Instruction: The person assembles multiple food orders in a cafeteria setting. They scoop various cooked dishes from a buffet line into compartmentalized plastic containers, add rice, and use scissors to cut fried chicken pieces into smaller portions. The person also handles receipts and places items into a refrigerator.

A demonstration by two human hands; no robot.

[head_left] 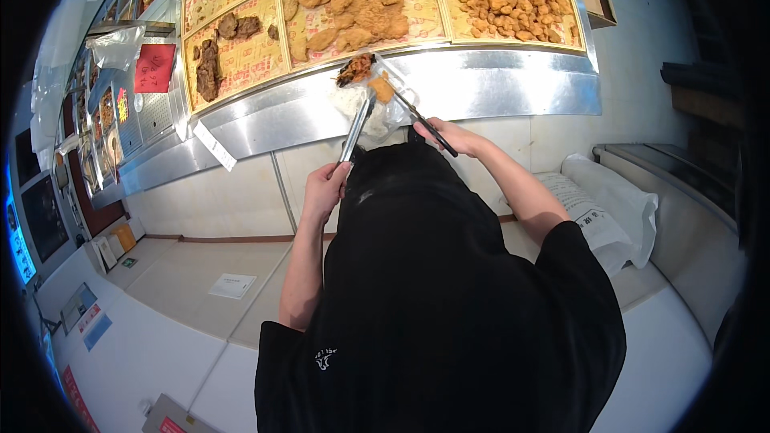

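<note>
By the counter, the left grip holds slim silver tongs, the right grip a black tool.

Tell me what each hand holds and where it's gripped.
Left hand: a long silver utensil, held at its near end. Right hand: a long dark utensil, gripped toward its near end, which juts past the fingers.

The left hand grips silver metal tongs, their tips at clear plastic packaging just ahead of both hands. The packaging carries dark reddish shredded food and a flat golden-orange piece. The right hand grips a slim black-handled tool slanting toward it. Beyond the hands, a silver metal counter fronts a yellow-lined rectangular tray of golden-brown nuggets.
</note>
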